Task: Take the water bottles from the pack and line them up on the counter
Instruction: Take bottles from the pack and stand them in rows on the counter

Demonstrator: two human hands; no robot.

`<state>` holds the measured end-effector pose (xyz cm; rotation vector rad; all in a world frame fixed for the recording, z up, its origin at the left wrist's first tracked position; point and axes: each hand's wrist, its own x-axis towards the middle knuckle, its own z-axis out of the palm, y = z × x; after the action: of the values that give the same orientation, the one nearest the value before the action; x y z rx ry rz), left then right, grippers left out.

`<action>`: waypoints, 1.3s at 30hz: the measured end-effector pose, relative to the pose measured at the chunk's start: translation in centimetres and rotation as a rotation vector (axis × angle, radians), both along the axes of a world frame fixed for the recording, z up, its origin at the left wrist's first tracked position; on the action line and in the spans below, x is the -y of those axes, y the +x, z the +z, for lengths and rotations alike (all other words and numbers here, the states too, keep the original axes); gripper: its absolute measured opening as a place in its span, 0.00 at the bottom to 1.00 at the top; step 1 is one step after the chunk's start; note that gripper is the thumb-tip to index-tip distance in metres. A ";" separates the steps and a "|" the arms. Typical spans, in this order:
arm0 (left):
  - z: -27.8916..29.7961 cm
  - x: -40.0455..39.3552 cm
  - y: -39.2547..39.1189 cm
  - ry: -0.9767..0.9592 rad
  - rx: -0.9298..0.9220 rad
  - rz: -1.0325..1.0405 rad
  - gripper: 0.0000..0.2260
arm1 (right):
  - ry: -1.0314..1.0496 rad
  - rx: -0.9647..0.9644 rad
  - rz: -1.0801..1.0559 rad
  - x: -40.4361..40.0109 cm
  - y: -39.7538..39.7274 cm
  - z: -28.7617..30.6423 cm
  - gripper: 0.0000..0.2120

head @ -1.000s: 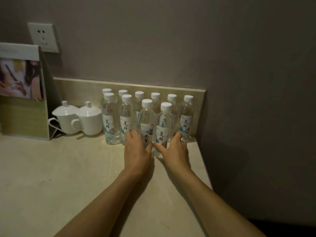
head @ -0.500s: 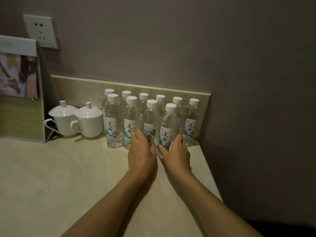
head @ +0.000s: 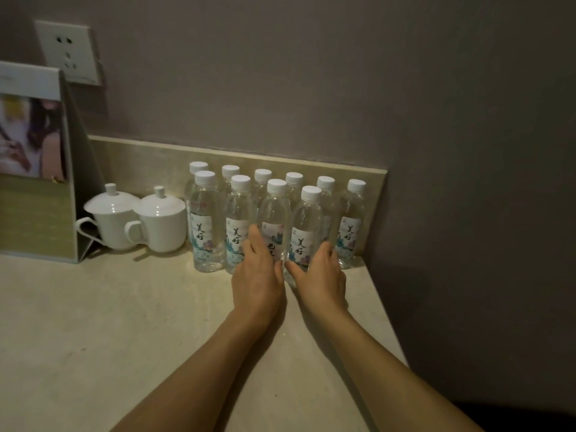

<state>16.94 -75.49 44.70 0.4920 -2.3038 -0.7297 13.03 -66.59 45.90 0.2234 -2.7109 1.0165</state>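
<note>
a: so how far along is this, roughly?

b: honestly looks nearly done to me. ten water bottles (head: 207,222) are standing upright on the worktop (head: 109,322), tucked into the back right corner against the low backsplash (head: 140,163). no pack or wrapping anywhere in view, so i'd guess unpacking is over and what's left is tidying.

a: ten? count them out

b: six white caps along the back row, four in the front row. the fourth front bottle (head: 307,232) sits a bit further forward than its neighbours, so the front line isn't straight (and four vs six means there's room for more up front, if more exist, can't tell).

a: what are the hands doing?

b: left hand (head: 257,275) has a grip wrapped round the lower part of the third front bottle (head: 274,222), fingers on its left side, thumb on the right. right hand (head: 322,275) is grasping that fourth one low down, thumb on the left, fingers curled round the right. thumbs are nearly touching each other. my read is they're being nudged into line.

a: anything else up there?

b: two white lidded cups (head: 160,219) just left of the bottles, one standing display card (head: 34,163) further left, one wall socket (head: 67,53) above it.
</note>
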 end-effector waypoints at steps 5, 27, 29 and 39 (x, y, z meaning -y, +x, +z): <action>-0.2 0.2 -0.3 -0.034 0.006 0.008 0.34 | -0.007 0.001 0.002 0.2 -0.3 -0.1 0.33; -0.6 0.7 -0.4 -0.163 0.003 -0.007 0.46 | 0.001 0.023 0.012 0.3 -0.8 0.2 0.29; -0.6 0.8 -0.3 -0.169 0.000 -0.022 0.47 | -0.008 0.026 0.009 0.4 -0.8 0.1 0.28; -0.3 0.9 -0.2 -0.155 0.004 -0.049 0.48 | 0.032 0.097 0.036 0.4 -0.7 0.9 0.33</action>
<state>16.75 -76.36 44.37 0.3679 -2.3608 -0.5679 12.38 -66.96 46.78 0.2348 -2.8212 1.0198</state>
